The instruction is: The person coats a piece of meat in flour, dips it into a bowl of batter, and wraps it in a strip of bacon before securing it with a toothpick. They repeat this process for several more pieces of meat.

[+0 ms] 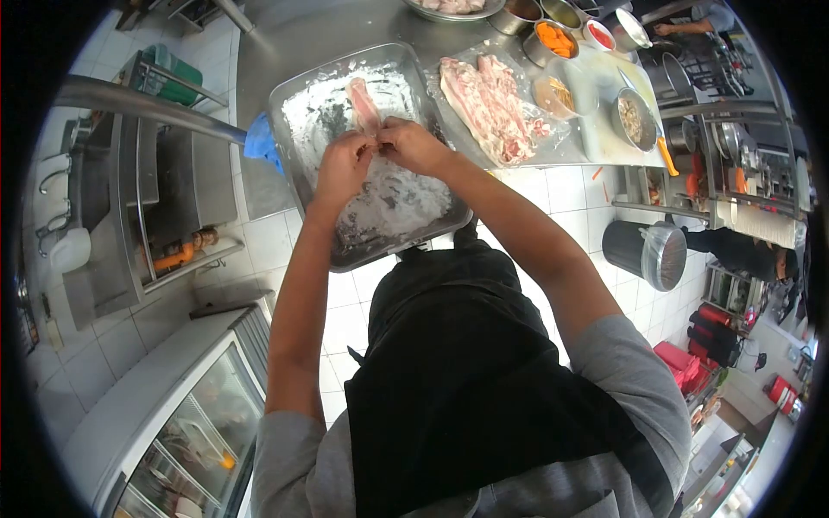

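Note:
A thin strip of raw pinkish meat (363, 102) lies over a floured metal tray (285, 116), its near end at my fingertips. My left hand (347, 162) pinches that end from the left. From the right, my right hand (413, 145) has its fingers closed on the same end, close to the left hand. White powder (324, 112) coats much of the tray's floor. Just right of the tray, more raw meat slices (492, 104) are spread on a clear plastic sheet. The exact grip is partly hidden by my fingers.
Further right are a plastic tub (553, 95), a cutting board (600, 129), a metal bowl of chopped food (635, 121) and an orange-handled knife (666, 155). A bowl of carrots (553, 41) stands behind. A blue cloth (262, 142) touches the tray's left side. Another person's arm (686, 27) shows top right.

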Motion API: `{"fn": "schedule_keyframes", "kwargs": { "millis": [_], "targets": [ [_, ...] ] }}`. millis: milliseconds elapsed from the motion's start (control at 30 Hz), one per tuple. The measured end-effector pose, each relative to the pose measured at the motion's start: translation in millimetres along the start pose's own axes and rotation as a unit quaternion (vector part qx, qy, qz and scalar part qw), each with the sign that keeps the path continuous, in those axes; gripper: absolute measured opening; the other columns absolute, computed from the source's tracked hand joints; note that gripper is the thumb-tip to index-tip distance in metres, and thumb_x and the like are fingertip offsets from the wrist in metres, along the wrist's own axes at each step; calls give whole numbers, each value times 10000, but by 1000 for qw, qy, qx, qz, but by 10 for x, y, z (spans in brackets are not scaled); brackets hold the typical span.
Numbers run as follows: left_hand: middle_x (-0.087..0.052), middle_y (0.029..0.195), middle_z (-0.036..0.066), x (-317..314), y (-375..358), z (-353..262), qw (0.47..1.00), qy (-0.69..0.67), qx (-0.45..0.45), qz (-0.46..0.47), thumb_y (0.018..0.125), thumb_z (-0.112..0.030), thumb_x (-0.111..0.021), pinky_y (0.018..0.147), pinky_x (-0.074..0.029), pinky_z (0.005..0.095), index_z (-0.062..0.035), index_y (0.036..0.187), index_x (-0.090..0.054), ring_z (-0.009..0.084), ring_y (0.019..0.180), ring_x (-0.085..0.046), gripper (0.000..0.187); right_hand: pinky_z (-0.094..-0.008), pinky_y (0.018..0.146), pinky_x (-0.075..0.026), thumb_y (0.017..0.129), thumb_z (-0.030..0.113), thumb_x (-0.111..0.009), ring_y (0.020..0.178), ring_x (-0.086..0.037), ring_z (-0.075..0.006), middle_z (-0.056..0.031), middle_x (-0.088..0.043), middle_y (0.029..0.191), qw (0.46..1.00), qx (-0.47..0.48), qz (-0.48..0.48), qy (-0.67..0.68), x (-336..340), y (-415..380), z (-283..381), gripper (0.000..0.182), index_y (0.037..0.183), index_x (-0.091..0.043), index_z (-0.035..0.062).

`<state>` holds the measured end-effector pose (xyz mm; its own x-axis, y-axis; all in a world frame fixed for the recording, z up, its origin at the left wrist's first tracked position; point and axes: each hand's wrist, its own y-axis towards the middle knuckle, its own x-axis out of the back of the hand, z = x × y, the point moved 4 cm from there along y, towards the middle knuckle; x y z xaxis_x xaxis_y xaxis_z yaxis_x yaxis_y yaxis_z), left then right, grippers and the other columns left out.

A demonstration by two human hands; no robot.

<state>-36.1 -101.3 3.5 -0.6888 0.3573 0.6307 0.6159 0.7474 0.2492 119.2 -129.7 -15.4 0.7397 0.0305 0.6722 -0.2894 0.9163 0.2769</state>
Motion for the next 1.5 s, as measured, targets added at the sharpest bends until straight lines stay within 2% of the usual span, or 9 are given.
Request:
{"fn": "schedule_keyframes", "kwargs": {
  "millis": [267,367,633,833,967,1133,1233,1333,1500],
  "targets": [
    [-684,950,176,-11,161,325,986,-117,118,4,822,-14,-694,678,-546,384,15,947,-679,322,850,-675,129,-437,790,-526,764,116,-718,847,-653,-358,-168,-680,844,998,-65,-11,8,-20,53,-25,168,918,-725,50],
    [-661,1058,159,142,102,99,997,-8,45,-60,806,35,-677,779,-535,352,27,1039,-655,317,937,-672,234,-450,770,-527,779,157,-707,809,-660,-369,-184,-691,823,996,-77,-22,-30,-91,89,-99,172,917,-721,54],
    [-624,1091,172,32,-2,-22,999,21,-11,34,796,21,-680,938,-479,419,29,1084,-645,369,1067,-595,291,-441,803,-542,770,131,-735,844,-662,-373,-180,-685,883,985,-167,-16,42,38,77,19,222,962,-681,33],
    [-616,1047,185,-21,25,153,996,-61,55,24,813,43,-647,885,-497,413,29,1078,-649,364,1009,-621,265,-424,834,-530,726,57,-768,956,-634,-356,-147,-622,1092,994,-16,-99,-44,69,-86,214,345,1048,-642,52],
    [-615,1040,188,14,97,197,999,1,-9,52,826,47,-636,831,-513,405,28,1073,-648,358,974,-639,248,-437,829,-526,720,81,-773,922,-633,-351,-146,-631,1040,993,-22,-77,-85,9,-27,117,366,1058,-639,45],
    [-615,1044,185,65,146,271,986,-15,148,80,826,-3,-684,869,-495,415,2,1082,-647,357,1021,-626,259,-470,856,-516,748,246,-782,964,-646,-365,-172,-665,1006,990,-92,45,-99,18,149,-41,378,1068,-688,67],
    [-614,1055,177,174,146,79,1000,12,1,-17,815,-19,-705,889,-482,419,-9,1067,-648,354,1034,-615,259,-474,870,-516,789,318,-748,987,-654,-368,-177,-685,1023,977,-156,124,-79,-7,316,-197,361,1061,-719,84],
    [-613,1067,165,110,147,49,1000,18,-12,11,807,-20,-712,884,-482,419,-15,1061,-647,352,1021,-613,262,-476,879,-517,815,364,-716,1025,-651,-371,-166,-692,1061,966,-164,174,-102,8,423,-309,385,1095,-726,100],
    [-611,1072,156,77,304,233,999,12,-3,35,789,-25,-716,873,-488,420,-12,1087,-657,357,1006,-610,303,-466,865,-524,817,297,-716,986,-649,-374,-201,-673,1020,980,-154,64,-110,83,396,-230,294,1019,-718,83]
  ]
}}
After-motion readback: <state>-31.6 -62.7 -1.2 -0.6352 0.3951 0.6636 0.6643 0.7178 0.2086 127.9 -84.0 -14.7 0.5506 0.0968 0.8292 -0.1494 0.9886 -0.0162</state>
